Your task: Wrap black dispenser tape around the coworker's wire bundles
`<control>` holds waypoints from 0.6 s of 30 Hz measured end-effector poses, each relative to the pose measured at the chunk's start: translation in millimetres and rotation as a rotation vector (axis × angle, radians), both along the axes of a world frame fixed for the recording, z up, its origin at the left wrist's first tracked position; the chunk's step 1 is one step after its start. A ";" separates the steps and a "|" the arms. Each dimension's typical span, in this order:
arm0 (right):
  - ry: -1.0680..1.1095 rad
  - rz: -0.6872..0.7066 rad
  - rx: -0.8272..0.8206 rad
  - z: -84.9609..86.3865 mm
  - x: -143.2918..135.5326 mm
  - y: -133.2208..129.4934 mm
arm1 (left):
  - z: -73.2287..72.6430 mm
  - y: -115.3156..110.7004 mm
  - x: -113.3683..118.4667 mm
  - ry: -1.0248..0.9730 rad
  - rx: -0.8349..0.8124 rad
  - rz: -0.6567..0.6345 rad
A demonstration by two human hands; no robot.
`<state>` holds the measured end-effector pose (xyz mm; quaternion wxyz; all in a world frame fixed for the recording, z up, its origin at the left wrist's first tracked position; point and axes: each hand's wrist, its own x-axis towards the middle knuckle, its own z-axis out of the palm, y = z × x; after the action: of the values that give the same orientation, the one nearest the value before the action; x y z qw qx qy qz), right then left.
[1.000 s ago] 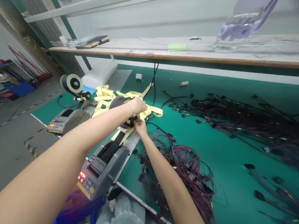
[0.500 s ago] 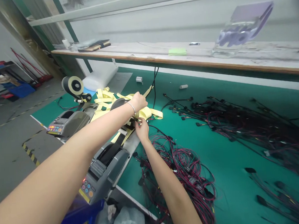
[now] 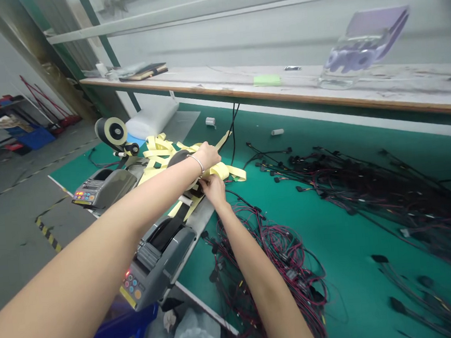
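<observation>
Both hands close on the loose yellow tape strips (image 3: 157, 149) just left of centre in the frame: the left hand (image 3: 208, 155) curls over a strip from above, and the right hand (image 3: 212, 187) pinches one just below it; how tightly the fingers meet cannot be made out. The strips lie heaped behind the nearer tape dispenser (image 3: 158, 260) at lower left. A second tape dispenser (image 3: 103, 182) sits farther left. Red and black wire bundles (image 3: 271, 254) sprawl across the green table (image 3: 343, 232) to the right.
</observation>
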<state>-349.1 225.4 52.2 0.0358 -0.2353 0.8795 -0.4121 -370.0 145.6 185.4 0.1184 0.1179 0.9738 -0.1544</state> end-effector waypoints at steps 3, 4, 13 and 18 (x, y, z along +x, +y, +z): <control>-0.011 0.026 -0.016 1.6 -2.2 -2.1 | -0.8 -3.0 0.0 0.003 0.001 -0.003; -0.021 0.020 -0.026 1.5 -2.6 -3.3 | -0.9 -3.5 -0.1 0.003 0.001 -0.003; -0.167 -0.144 -0.315 -9.2 -0.5 4.8 | 3.4 -9.4 2.4 0.007 0.016 0.013; -0.225 -0.244 -0.508 3.1 -11.9 11.8 | -2.5 -14.1 -1.1 0.021 0.047 0.022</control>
<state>-361.0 237.2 55.3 0.0233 -0.0824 0.7604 -0.6438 -371.0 131.5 182.9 0.1072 0.1083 0.9796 -0.1314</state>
